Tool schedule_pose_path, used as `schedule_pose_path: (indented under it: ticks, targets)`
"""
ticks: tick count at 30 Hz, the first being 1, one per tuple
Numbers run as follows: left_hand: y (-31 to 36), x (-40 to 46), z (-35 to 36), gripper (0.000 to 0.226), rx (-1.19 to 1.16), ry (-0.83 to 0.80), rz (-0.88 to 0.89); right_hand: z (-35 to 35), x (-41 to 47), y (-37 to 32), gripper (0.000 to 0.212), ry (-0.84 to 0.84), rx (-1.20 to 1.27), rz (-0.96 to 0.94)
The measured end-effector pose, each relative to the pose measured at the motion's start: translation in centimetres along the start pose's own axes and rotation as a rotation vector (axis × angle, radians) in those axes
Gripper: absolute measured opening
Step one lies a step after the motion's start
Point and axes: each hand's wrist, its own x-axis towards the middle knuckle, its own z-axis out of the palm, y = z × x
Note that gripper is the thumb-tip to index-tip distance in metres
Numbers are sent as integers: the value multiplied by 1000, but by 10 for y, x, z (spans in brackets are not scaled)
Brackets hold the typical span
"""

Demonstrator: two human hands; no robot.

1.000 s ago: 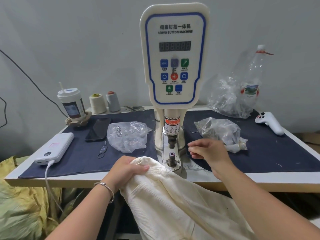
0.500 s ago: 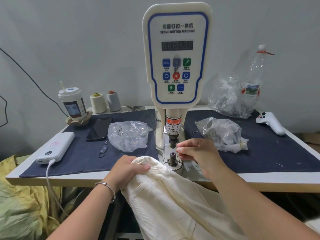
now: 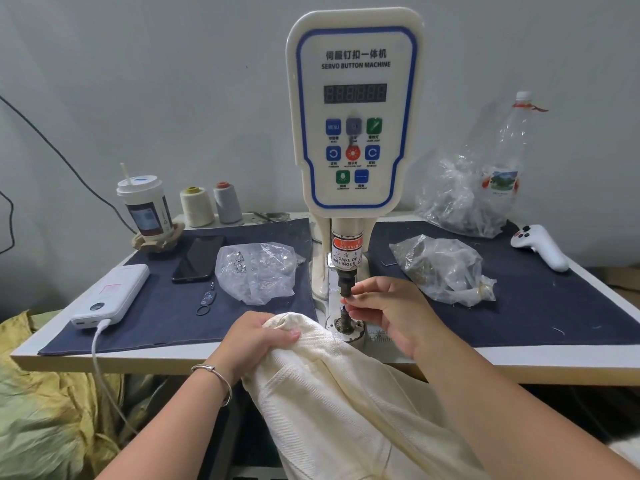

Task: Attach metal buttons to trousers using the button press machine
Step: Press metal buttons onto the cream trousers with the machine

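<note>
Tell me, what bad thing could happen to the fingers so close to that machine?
The right hand has its fingertips between the upper punch and the lower post. If the button machine fired now, they could be pinched; its own warning label says to take care of fingers. Also, the trousers, gripped by the left hand, lie bunched beside the post and might snag.

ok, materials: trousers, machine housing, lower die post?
Cream trousers: woven cotton-like twill, matte, with fine diagonal ribbing. Cream button-machine housing: moulded plastic, by its glossy rounded edges. Dark lower die post: probably metal, with a dull sheen.
</note>
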Motion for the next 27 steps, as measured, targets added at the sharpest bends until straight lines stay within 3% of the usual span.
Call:
schedule_pose_path:
  ticks: [12, 21, 27]
  targets:
    - [0, 1, 1, 27, 3, 6, 5, -3, -5, -6, 14, -9, 175, 111]
    - [-2, 3, 0, 22, 1, 3, 8, -3, -10, -14, 38, 44, 202, 222]
    - [-2, 3, 1, 22, -17, -3, 15, -3, -11, -25, 32, 97, 181, 312]
